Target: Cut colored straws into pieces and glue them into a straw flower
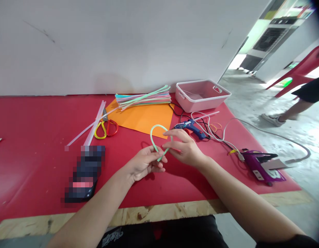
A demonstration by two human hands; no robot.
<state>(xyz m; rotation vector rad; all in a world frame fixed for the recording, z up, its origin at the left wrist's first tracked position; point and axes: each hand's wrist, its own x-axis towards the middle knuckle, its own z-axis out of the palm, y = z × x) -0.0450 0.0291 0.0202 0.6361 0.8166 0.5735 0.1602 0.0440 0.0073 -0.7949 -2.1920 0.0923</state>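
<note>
A light green pipe cleaner [152,135], bent into a rounded loop, is held above the red tabletop near its front. My left hand [146,162] pinches the lower part, where its two ends cross, between thumb and fingers. Round the right side of the loop curl the fingers of my right hand [183,146], partly covering the stem. Behind both hands lies an orange sheet [141,119], with a bundle of pastel pipe cleaners [144,99] on its far edge.
Scissors [106,130] and clear glue sticks [96,120] lie left, above a blurred phone [85,174]. A blue glue gun [191,128], cables and a pink basket [200,103] stand right. A purple power strip [261,165] sits near the right edge. A person's leg [296,108] shows beyond.
</note>
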